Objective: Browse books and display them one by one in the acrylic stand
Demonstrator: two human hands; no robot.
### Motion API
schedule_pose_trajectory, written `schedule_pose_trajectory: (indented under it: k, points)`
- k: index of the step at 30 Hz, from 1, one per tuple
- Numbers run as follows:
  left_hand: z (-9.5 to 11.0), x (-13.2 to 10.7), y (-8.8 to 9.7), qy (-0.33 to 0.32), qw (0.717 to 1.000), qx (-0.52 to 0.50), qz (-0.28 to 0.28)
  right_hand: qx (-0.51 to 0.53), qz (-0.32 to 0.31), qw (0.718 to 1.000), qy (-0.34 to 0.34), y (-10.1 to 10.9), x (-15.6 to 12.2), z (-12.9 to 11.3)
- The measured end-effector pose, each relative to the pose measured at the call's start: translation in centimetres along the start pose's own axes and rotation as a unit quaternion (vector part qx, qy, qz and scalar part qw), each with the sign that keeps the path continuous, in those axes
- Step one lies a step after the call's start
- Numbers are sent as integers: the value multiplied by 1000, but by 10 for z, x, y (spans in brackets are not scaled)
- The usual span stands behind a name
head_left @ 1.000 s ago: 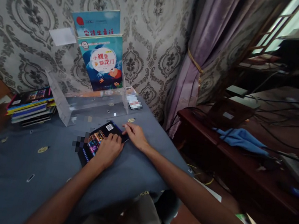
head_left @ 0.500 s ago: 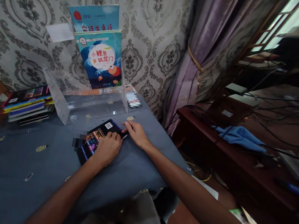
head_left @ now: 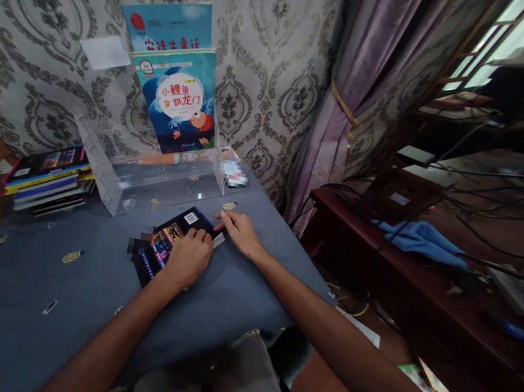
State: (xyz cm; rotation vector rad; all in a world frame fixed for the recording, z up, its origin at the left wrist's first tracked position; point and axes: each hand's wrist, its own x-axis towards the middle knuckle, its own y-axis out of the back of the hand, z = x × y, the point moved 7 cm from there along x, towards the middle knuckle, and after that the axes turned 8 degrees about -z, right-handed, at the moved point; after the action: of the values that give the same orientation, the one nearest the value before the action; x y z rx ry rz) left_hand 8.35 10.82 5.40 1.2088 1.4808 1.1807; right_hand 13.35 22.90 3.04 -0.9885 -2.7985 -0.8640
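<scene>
A black book [head_left: 191,218] with a barcode and small colourful pictures lies slanted on the cloth-covered table. My left hand [head_left: 190,256] rests over its near right side, fingers curled at the edge. At the far right corner, my right hand [head_left: 239,232] has its fingertips brought together on the book. Between the hands, a white sliver of page [head_left: 219,240] shows beside the cover. Behind stands a clear acrylic book stand [head_left: 109,186], with a blue picture book [head_left: 181,104] propped upright in it and a second blue book [head_left: 168,24] behind that one.
A stack of books [head_left: 49,182] lies at the table's left. A small blurred-out item [head_left: 233,171] sits by the stand's right end. Beyond the table's right edge, a dark red bench [head_left: 352,229] carries a blue cloth [head_left: 421,241] and cables. A purple curtain [head_left: 342,102] hangs behind.
The white page sliver beside my right fingers shows wider than before. Both hands keep almost the same place on the book. The view has shifted slightly.
</scene>
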Motion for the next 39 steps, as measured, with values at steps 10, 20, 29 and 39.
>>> schedule_pose_trajectory:
  k: [10, 20, 29, 39]
  points:
    - [1, -1, -1, 2, 1000, 1, 0, -27, 16, 999, 7, 6, -5, -6]
    - [1, -1, -6, 6, 1000, -11, 4, -181, -28, 981, 56, -2, -16, -26]
    - [-12, -2, -4, 25, 999, -21, 20, -299, -72, 947, 97, -12, -18, -28]
    - [-45, -3, -5, 49, 994, -73, 63, -269, -135, 946, 122, -29, 21, -24]
